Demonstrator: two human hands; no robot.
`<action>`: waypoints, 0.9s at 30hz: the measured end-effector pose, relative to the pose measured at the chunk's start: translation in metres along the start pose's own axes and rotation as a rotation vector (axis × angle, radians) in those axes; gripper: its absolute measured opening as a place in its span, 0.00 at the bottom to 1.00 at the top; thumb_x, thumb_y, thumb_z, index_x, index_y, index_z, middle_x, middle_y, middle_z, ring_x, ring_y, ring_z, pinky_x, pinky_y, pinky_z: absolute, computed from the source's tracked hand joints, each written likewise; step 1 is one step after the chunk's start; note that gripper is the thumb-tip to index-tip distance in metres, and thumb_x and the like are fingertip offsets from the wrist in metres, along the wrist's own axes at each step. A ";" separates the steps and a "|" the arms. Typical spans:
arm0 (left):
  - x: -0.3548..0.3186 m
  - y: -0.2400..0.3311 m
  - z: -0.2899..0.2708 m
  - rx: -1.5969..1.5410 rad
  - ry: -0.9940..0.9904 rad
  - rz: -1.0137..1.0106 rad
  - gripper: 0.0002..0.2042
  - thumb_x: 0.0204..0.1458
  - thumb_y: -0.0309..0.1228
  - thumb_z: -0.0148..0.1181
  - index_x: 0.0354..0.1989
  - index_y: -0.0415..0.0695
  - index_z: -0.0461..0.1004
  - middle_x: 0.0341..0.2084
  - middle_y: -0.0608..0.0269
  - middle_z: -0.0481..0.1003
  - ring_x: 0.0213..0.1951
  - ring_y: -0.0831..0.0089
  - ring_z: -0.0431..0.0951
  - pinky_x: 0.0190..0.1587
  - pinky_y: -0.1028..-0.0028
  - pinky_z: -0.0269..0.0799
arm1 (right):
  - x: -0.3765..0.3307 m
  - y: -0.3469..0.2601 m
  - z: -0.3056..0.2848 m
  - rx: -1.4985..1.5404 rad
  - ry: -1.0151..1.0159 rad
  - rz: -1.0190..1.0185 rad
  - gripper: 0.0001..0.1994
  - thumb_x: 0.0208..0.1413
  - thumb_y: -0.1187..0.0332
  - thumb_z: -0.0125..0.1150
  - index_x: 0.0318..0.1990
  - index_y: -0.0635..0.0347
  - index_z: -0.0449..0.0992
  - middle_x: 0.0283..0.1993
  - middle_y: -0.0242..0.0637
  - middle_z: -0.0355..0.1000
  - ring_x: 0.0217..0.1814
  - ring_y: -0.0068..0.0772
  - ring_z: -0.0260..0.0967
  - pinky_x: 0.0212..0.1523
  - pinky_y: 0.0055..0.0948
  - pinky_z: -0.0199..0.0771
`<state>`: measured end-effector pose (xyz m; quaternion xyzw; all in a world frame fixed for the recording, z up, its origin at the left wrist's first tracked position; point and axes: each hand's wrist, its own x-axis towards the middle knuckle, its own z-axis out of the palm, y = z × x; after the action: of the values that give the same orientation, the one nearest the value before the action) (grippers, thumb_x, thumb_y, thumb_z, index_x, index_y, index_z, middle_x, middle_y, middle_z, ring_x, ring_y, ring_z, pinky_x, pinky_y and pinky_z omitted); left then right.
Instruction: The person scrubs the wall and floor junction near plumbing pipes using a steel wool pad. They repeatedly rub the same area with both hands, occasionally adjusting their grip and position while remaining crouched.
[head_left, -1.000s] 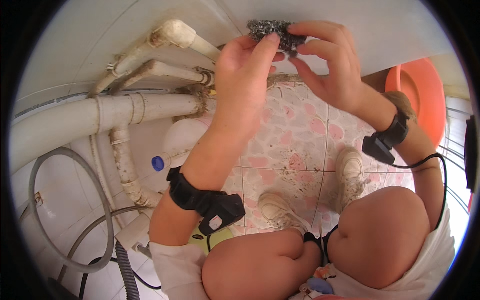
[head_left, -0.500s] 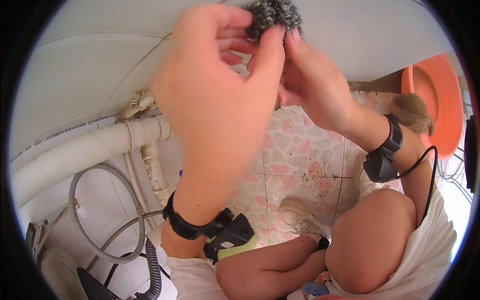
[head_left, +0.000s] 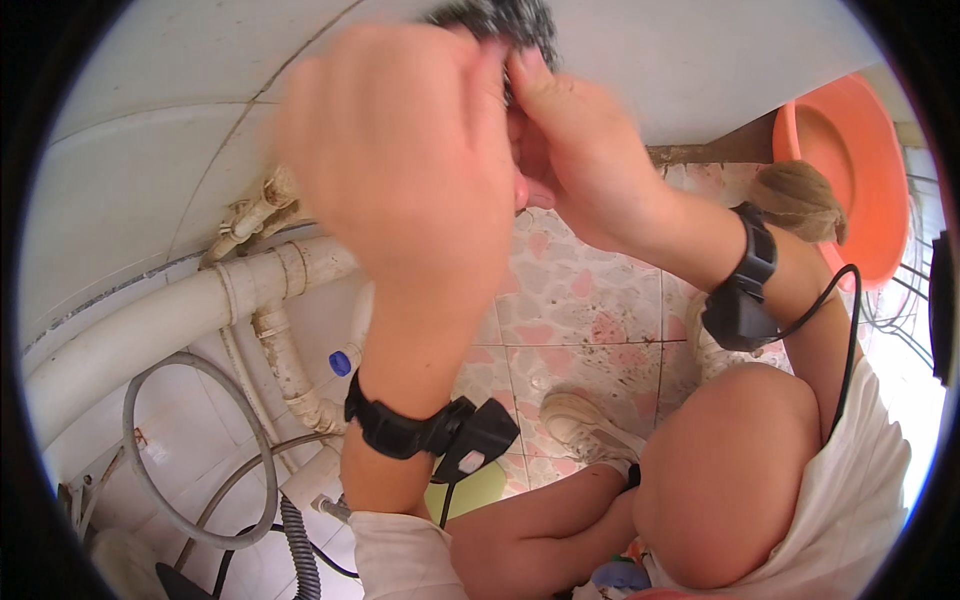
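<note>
A dark, curly metal scouring pad (head_left: 510, 22) is between my two hands at the top of the view, beside a pale wall surface. My left hand (head_left: 395, 150) is blurred, its fingers curled in against the pad, with the back of the hand hiding most of them. From the other side my right hand (head_left: 590, 160) pinches the pad, thumb on its lower edge and fingers bent underneath. Both wrists wear black straps with small boxes. The pad's upper part is smeared by motion and partly cut off by the frame.
White pipes (head_left: 180, 315) run along the wall at left, above a coiled grey hose (head_left: 130, 440). A blue-capped bottle (head_left: 341, 362) stands behind my left forearm. At right an orange basin (head_left: 860, 190) has a brown cloth (head_left: 800, 200) over its rim. Pink-patterned tiles (head_left: 580, 300) cover the floor.
Both hands and the scouring pad have shifted left in the view. My left hand has turned, its fingers closing inward. The blue cap has come into sight.
</note>
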<state>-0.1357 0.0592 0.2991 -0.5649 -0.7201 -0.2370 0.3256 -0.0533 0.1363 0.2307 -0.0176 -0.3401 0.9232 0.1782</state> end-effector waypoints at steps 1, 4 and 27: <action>-0.002 0.001 0.006 0.012 -0.036 0.034 0.07 0.42 0.28 0.68 0.25 0.44 0.73 0.24 0.65 0.74 0.28 0.65 0.72 0.32 0.70 0.67 | 0.001 0.004 -0.001 -0.050 0.065 0.024 0.31 0.67 0.49 0.34 0.18 0.61 0.69 0.16 0.33 0.66 0.15 0.20 0.52 0.19 0.22 0.52; -0.013 0.004 0.019 0.030 -0.127 0.031 0.07 0.43 0.28 0.67 0.24 0.45 0.73 0.24 0.66 0.74 0.30 0.66 0.72 0.34 0.69 0.66 | 0.000 0.015 -0.004 0.098 0.246 0.275 0.31 0.68 0.49 0.34 0.18 0.61 0.69 0.17 0.34 0.66 0.16 0.20 0.52 0.19 0.22 0.52; -0.007 -0.024 0.012 0.061 0.170 0.117 0.08 0.40 0.23 0.68 0.22 0.49 0.73 0.22 0.67 0.72 0.27 0.67 0.71 0.30 0.69 0.63 | 0.010 0.019 0.003 0.104 0.055 0.023 0.26 0.67 0.51 0.38 0.24 0.58 0.71 0.18 0.29 0.63 0.19 0.21 0.55 0.21 0.22 0.55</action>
<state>-0.1601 0.0568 0.2867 -0.5736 -0.6625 -0.2426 0.4161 -0.0692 0.1238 0.2218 -0.0374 -0.2864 0.9408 0.1775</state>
